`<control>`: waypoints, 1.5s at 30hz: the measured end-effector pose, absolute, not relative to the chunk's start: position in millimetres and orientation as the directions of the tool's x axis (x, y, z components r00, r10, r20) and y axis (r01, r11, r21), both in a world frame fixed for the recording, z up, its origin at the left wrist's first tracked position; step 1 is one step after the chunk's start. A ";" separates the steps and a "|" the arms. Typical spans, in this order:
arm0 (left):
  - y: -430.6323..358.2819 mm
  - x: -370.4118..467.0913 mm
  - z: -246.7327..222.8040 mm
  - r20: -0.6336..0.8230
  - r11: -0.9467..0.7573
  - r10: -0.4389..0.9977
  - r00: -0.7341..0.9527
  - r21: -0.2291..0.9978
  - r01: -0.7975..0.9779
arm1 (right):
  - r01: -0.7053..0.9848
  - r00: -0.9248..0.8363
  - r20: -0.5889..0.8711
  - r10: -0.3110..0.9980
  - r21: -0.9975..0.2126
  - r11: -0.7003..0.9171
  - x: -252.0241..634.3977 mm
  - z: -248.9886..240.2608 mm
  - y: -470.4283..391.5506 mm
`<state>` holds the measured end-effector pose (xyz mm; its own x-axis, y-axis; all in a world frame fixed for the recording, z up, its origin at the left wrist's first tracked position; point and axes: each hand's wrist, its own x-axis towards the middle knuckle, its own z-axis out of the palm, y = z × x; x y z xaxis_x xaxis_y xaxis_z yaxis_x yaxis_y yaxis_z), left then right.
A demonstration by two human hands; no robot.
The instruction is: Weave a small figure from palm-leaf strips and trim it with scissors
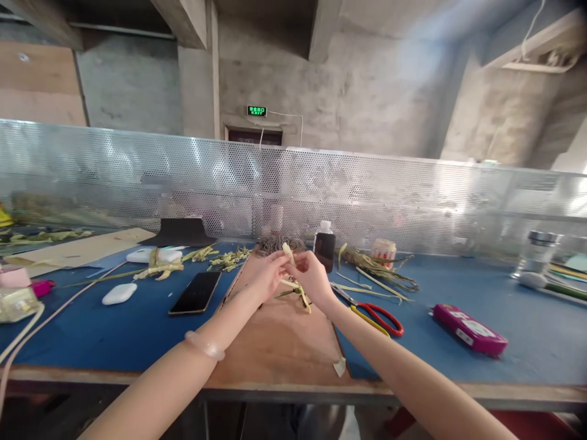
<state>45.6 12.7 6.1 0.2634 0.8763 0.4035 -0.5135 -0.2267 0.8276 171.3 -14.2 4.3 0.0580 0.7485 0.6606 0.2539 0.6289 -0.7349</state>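
Note:
My left hand (270, 273) and my right hand (314, 276) meet over the wooden strip in the middle of the table. Both are closed, with fingers pinched round a pale yellow-green plant strip (287, 249) whose tip sticks up between them. More pale strips (303, 298) hang or lie just below the fingers; whether they join the held one I cannot tell. Behind the hands lies a tangle of grey cord or wire (277, 244). Close to my right wrist are scissors (373, 316) with red and yellow handles.
Left of my arms lie a black phone (196, 293), a white earbud case (120, 294) and cut plant pieces (229, 259). On the right are dried stalks (378, 267), a magenta box (468, 330) and a glass jar (536, 255). Another phone (325, 250) leans against a bottle. A perforated metal screen (389, 201) spans the back.

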 end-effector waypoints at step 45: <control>9.9 48.5 -3.4 0.450 -0.295 0.857 0.252 0.828 -0.476 | 0.300 0.058 0.817 0.574 -0.563 0.770 191.0 -8.4 -18.9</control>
